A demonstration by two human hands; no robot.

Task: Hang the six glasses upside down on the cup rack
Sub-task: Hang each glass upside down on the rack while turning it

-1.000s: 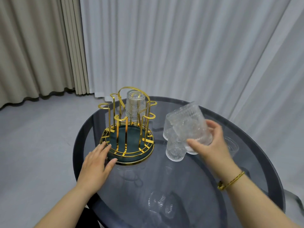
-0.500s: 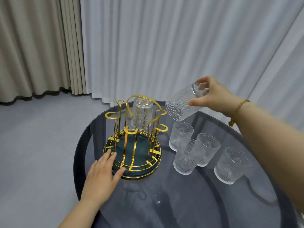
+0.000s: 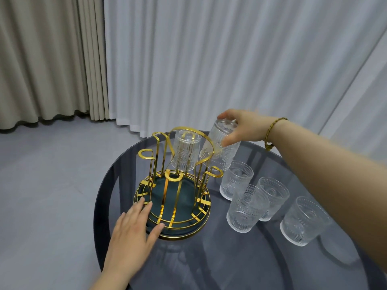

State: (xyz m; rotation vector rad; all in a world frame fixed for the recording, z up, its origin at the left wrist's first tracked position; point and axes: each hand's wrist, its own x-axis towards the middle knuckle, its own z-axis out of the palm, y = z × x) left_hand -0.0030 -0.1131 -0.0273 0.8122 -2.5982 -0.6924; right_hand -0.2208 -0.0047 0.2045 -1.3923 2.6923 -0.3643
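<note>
head view: second glass nearing the rack

head view shows a gold wire cup rack with a dark green round tray base on a round smoked-glass surface. one clear embossed glass already hangs mouth down on a peg at the rack's far side. the right hand grips a second clear embossed glass by its base, mouth down, long axis tilted with the mouth leaning toward the rack, just beside a free peg and apparently not yet seated. the left hand lies flat and spread, fingertips touching the tray rim, holding nothing. four upright glasses wait to the right. so one looks done, one in hand, four left.
</note>
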